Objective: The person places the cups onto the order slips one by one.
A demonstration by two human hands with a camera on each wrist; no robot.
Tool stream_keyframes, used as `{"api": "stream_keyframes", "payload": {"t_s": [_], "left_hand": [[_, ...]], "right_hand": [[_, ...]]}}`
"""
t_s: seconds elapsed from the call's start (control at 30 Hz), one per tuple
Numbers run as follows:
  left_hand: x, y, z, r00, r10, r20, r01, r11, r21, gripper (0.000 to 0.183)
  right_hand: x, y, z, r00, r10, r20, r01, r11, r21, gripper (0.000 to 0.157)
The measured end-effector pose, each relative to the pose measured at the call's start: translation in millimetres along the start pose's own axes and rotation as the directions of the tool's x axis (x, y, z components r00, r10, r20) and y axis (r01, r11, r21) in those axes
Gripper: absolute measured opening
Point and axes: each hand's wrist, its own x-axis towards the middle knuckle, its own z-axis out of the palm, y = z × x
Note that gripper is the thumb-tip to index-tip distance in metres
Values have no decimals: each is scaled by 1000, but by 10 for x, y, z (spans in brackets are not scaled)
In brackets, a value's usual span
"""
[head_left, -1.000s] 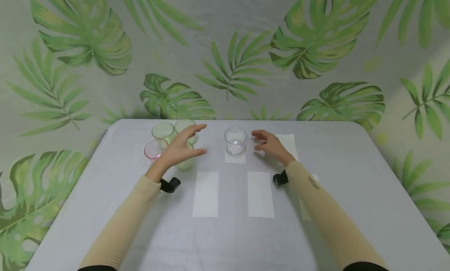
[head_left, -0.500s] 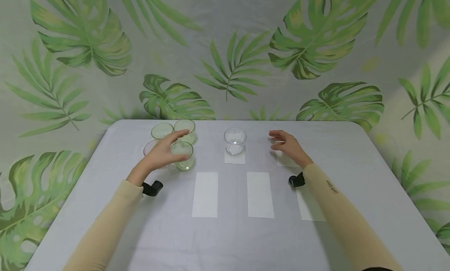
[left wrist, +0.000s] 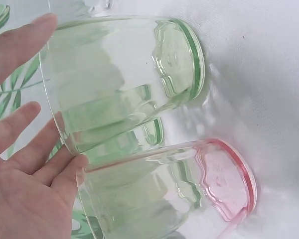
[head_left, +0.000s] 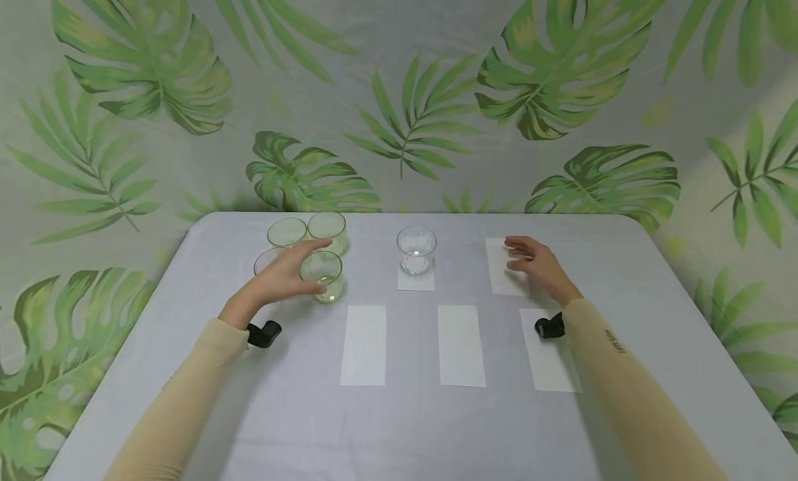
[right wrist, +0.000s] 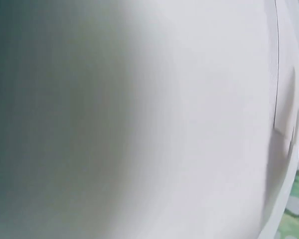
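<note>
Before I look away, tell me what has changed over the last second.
The left hand moved left and slightly down in the head view, and now reaches around the nearest green glass; contact is unclear. The right hand moved right, away from the clear glass, and is now partly over a white card. The clear glass and pink glass stayed in place.

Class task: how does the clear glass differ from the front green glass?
The clear glass is colourless, the front green glass tinted. The clear glass stands on paper, the green glass on cloth. The clear glass stands alone, the green one between left thumb and fingers. Both are transparent and upright.
</note>
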Motion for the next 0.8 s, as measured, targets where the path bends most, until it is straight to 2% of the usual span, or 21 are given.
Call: {"api": "stream_keyframes", "payload": {"t_s": [0.23,0.5,0.8], "left_hand": [[5,17,-8,999,4,36,-6,999,45,83],[-2,7,-33,997,21,68,-27,995,93,80],[-1,0,-27,998,17,61,-23,995,102,78]], "right_hand": [[-20,97,-117,1000,25,4,-25,999,-20,59],[-12,138,-150,997,69,46,-65,995,-75,63],[0,155,-144,993,56,102,-40,988,-147,65]]}}
